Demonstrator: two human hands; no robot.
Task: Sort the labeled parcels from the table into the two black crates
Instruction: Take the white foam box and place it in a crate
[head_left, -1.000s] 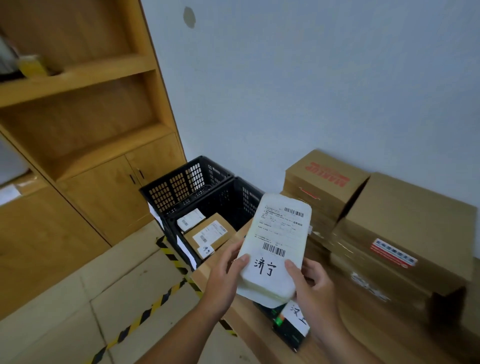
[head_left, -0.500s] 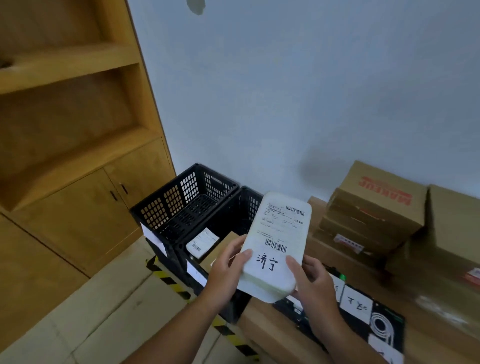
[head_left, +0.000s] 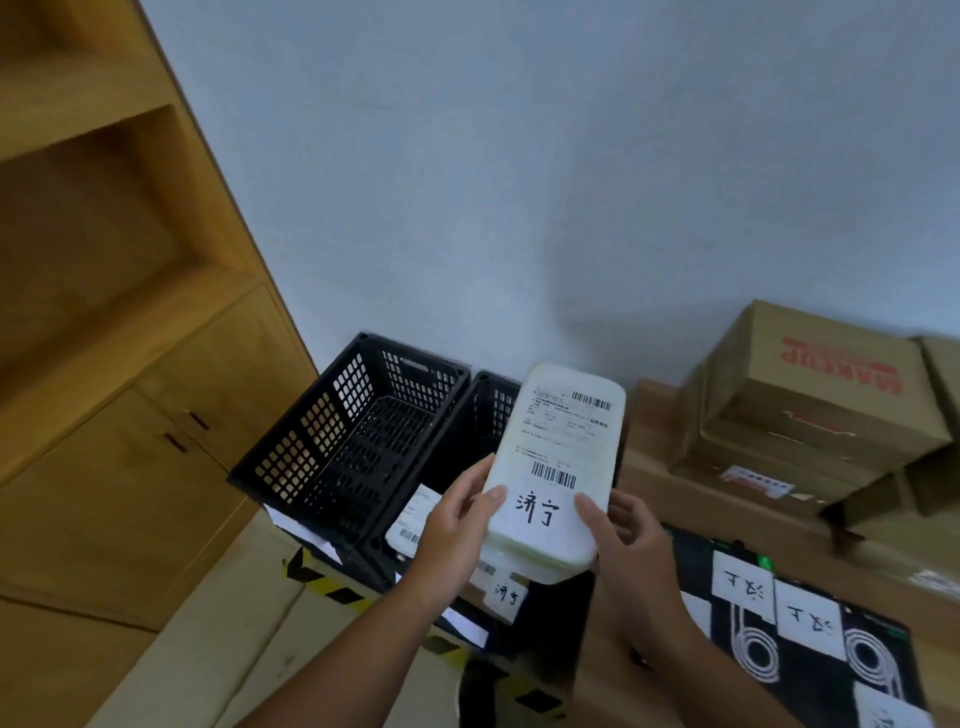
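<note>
Low in the middle of the frame, a white padded parcel (head_left: 558, 457) is held up on end above the near rim of the right-hand black crate (head_left: 491, 410), with its shipping label and two handwritten characters facing the camera. Both hands pinch its lower end. The left hand (head_left: 457, 525) has its thumb (head_left: 493, 493) flat on the front and its fingers curled behind. The right hand (head_left: 628, 540) mirrors it on the other edge.

The parcel looks light, since it stands upright with only a thumb-and-finger hold at one end. Its rounded corners and puffed edges suggest foam wrap: soft, slightly squashy, not brittle. The skin looks smooth, so it could slip if held by the faces alone. Gripping across the two long edges near the bottom should hold it better, and one hand would probably do for lowering it in.

The right-hand crate already holds a labelled white packet (head_left: 410, 519). The left-hand black crate (head_left: 291, 457), centre left, shows only its mesh floor. At lower right, black packets (head_left: 810, 654) with white tags lie on the table (head_left: 602, 691).
</note>
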